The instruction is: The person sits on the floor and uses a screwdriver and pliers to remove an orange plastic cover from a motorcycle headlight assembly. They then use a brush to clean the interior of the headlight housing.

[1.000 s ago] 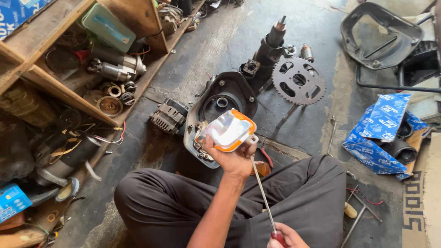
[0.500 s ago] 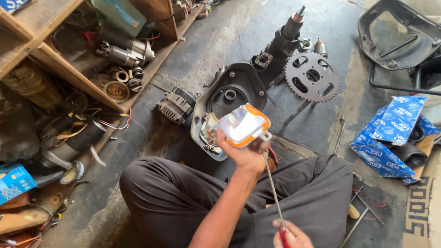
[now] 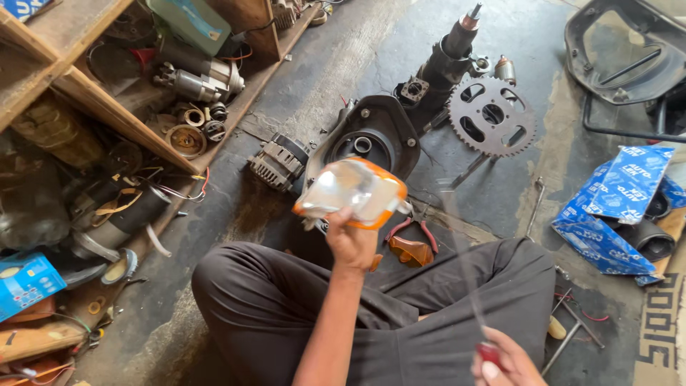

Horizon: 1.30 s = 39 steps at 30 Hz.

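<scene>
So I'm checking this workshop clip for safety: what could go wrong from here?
1. The left hand holds the orange-rimmed lamp unit up over the concrete floor and the dark metal housing; a slip could crack its clear lens.
2. The right hand holds a long, motion-blurred screwdriver close to the lens and the forearm, so it could scratch or jab.
3. Pliers lie beside the crossed legs.

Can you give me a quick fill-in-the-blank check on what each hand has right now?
1. The left hand holds up a clear lamp cover with an ____ rim.
2. The right hand grips a screwdriver by its ____ handle.
3. The toothed sprocket lies on the ____.

Missing words: orange; red; floor
</scene>
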Each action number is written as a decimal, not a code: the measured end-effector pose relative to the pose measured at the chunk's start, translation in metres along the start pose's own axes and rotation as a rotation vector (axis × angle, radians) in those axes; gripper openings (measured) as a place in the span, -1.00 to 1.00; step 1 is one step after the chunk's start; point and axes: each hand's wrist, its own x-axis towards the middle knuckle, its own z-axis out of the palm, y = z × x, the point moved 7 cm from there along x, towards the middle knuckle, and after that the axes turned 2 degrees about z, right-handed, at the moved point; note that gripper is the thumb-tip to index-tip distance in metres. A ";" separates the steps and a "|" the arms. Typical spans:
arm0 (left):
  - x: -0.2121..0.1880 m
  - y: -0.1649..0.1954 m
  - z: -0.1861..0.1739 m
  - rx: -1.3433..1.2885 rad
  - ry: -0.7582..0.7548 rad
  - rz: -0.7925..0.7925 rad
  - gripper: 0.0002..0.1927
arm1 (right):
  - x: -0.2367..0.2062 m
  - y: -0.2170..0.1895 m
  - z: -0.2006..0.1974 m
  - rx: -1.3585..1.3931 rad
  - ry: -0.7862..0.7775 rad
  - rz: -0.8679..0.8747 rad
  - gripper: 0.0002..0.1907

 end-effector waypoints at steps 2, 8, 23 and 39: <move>-0.006 0.007 -0.011 -0.047 0.036 -0.030 -0.23 | 0.003 -0.002 -0.010 -0.167 -0.012 -0.055 -0.13; -0.031 0.021 -0.017 -0.115 0.038 -0.064 -0.18 | 0.019 0.034 0.031 0.008 -0.166 0.273 -0.26; -0.022 0.000 -0.052 0.021 0.155 -0.190 -0.29 | -0.028 -0.028 0.029 -0.784 0.148 -0.294 -0.53; -0.056 -0.145 -0.047 0.276 0.523 -0.394 -0.35 | 0.036 -0.085 -0.115 -0.602 0.034 0.627 -0.50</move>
